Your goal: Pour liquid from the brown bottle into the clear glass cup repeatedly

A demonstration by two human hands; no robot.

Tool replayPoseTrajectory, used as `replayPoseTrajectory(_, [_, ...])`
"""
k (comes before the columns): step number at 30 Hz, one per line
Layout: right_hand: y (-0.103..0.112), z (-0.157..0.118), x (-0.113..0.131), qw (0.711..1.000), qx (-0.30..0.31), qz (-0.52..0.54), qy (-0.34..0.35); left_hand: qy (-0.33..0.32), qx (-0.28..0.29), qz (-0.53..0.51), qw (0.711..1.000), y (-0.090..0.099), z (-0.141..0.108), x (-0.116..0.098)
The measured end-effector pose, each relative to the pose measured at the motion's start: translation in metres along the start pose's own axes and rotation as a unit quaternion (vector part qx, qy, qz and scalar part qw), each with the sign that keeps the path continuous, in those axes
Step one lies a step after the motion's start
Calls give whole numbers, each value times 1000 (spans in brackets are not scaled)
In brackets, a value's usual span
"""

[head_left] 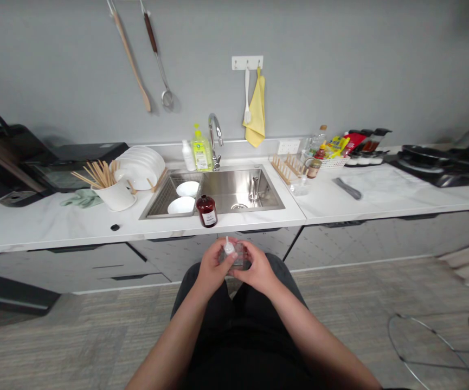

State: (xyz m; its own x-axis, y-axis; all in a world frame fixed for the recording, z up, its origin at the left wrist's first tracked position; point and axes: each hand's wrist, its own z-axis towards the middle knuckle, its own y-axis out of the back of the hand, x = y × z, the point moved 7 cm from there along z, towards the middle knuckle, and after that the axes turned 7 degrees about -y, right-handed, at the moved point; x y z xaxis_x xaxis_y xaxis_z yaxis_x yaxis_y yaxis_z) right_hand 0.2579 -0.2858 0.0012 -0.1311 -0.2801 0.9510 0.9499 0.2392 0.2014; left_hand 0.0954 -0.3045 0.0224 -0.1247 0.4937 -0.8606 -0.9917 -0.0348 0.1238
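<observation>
Clear container (238,256) with white pointed cap (229,247), gripped with curled fingers between left hand (213,266) and right hand (257,267), over the lap, in front of stainless steel sink (234,187).

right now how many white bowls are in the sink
2: one white bowl toward the back, another white bowl toward the front, both on the wire rack in the steel sink. The near rim could hide more.
</observation>
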Motion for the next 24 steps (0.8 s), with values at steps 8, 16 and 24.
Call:
replayPoseTrajectory(8, [4, 2, -8, 998, -31, -50, 1, -36, -109, 103, 988, 22, 6, -17])
replayPoseTrajectory(16, [6, 6, -9, 995, -44, -91, 4, -14, -69, 139, 988, 43, 16, -27])
replayPoseTrajectory(24, [2, 7, -19, 997, -35, -71, -16, -20, -85, 202, 975, 56, 23, -37])
